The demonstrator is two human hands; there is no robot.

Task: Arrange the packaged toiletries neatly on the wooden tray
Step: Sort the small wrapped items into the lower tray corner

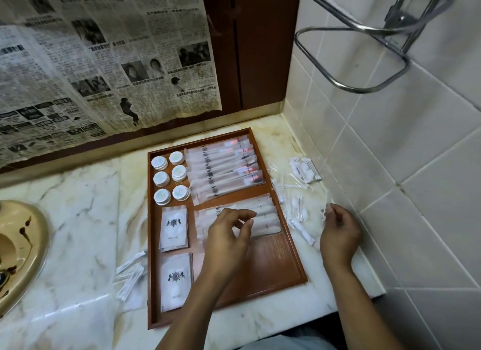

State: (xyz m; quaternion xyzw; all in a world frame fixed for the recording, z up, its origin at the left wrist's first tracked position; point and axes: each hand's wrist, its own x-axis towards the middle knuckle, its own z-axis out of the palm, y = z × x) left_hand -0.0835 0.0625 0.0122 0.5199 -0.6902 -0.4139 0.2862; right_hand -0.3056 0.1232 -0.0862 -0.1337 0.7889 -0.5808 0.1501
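Two tiled walls (390,141) meet in a bathroom corner, with newspaper (104,63) hung across the upper left and a marble table (78,206) running from the sink (15,245) at lower left to the tiles. The wooden tray (281,261) sits mid-frame on the table, mostly filled. Toothbrush packets (223,167) fan along its upper right, with a stack of long packets (265,216) below them. Square sachets (173,227) run down its left side and six round soaps (169,176) fill its upper left corner; its lower right is bare. Loose cotton-bud packets (299,214) lie on the table just right of the tray. The left hand (226,240) hovers over the long packets, fingers curled; whether its grip has one I cannot tell. The right hand (338,235) has a thumb-and-finger grip on one thin clear packet (325,211). These wrappers look slippery: a brushing wrist could skew the stack, and so light a pinch could drop its packet
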